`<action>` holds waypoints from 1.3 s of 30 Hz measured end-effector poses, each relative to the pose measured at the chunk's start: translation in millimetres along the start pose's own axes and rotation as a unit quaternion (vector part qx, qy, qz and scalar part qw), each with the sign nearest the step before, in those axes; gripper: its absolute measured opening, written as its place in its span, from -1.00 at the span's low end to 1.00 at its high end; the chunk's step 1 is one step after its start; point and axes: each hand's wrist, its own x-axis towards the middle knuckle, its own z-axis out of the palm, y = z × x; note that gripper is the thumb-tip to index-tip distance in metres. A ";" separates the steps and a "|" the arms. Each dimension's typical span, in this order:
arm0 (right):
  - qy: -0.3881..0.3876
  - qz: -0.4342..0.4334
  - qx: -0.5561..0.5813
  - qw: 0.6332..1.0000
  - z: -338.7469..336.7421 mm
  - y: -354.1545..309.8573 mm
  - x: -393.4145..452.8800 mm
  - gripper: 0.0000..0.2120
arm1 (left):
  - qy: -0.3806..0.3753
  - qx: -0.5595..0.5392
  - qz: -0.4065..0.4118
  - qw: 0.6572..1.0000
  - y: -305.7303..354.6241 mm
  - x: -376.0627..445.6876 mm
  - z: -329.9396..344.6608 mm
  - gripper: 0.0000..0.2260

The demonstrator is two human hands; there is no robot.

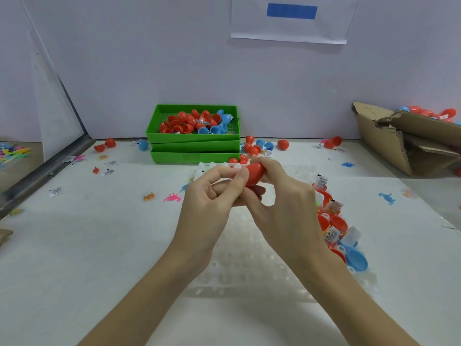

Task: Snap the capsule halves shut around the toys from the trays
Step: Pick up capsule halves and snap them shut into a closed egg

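Observation:
A red capsule (254, 174) is held between both hands above the middle of the table. My right hand (279, 203) curls its fingers round the capsule from the right and behind. My left hand (212, 193) pinches the capsule's left end with thumb and fingers. The capsule's lower part is hidden by the fingers. A clear blister tray (249, 270) lies flat under my hands. Along its right side sit open red halves (336, 222), a blue half (356, 259) and small toy packets (331, 234).
Stacked green trays (194, 146) with red and blue capsule halves stand at the back centre. A torn cardboard box (399, 138) with capsules is at the right. Loose capsules (283, 144), packets and small plastic dinosaurs (386, 198) are scattered on the white table.

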 end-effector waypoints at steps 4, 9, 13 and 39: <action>0.025 -0.034 0.028 0.999 -2.0 -2.2 0.1 -0.51 | -0.069 -0.133 -0.093 0.984 5.2 3.3 -3.8 -0.66; 0.019 -0.048 0.055 0.997 -6.5 -2.8 3.7 -0.63 | -0.105 -0.166 -0.095 0.976 7.7 4.6 -8.5 -0.68; -0.006 -0.049 0.035 0.998 -10.6 -0.2 4.5 -0.66 | -0.099 -0.139 -0.079 0.982 5.1 4.7 -7.9 -0.65; -0.038 -0.058 -0.016 0.997 -7.8 15.6 5.0 -0.64 | -0.058 0.047 -0.045 0.996 8.8 7.7 -11.4 -0.60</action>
